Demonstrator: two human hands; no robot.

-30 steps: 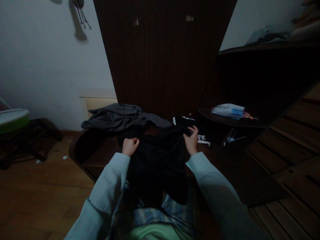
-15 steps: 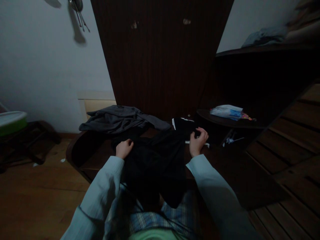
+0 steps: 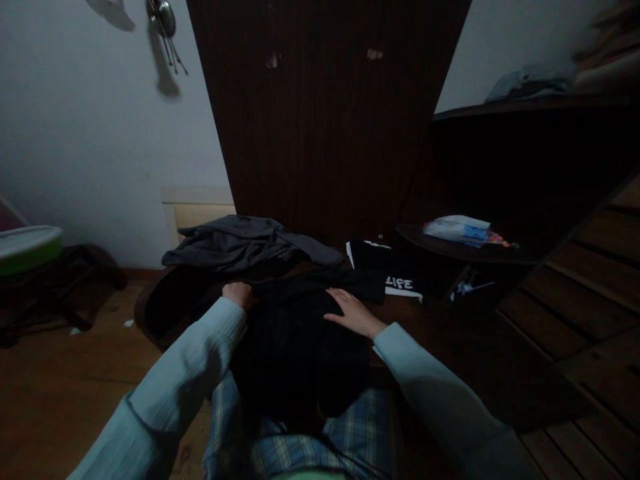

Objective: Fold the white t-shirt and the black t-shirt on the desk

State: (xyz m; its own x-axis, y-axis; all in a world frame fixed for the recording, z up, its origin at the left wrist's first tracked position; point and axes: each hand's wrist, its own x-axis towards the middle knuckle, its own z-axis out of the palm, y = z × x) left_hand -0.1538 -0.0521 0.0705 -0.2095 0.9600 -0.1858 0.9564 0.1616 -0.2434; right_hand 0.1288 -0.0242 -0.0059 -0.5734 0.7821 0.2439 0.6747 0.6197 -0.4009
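A black garment [image 3: 300, 347] lies spread over the dark wooden bench [image 3: 150, 307], its lower part hanging over the front edge onto my lap. My left hand [image 3: 238, 294] is closed on its upper left edge, with the fingertips partly hidden. My right hand [image 3: 354, 313] rests on the upper right of the cloth, fingers stretched out. A sleeve-like flap of it reaches right, up to a folded black-and-white garment [image 3: 405, 292] with white lettering. Behind my left hand lies a crumpled grey garment [image 3: 240, 243].
A tall dark panel [image 3: 325, 120] rises behind the bench. To the right, a low shelf [image 3: 415, 237] holds a blue-and-white plastic package [image 3: 457, 230], and wooden slats [image 3: 590, 313] stand farther right. A green tub [image 3: 30, 250] sits on a stool at left.
My right hand has let go of the garment's right edge and moved left, now flat on the cloth. The garment's right flap is spread outward. My left hand has shifted slightly left.
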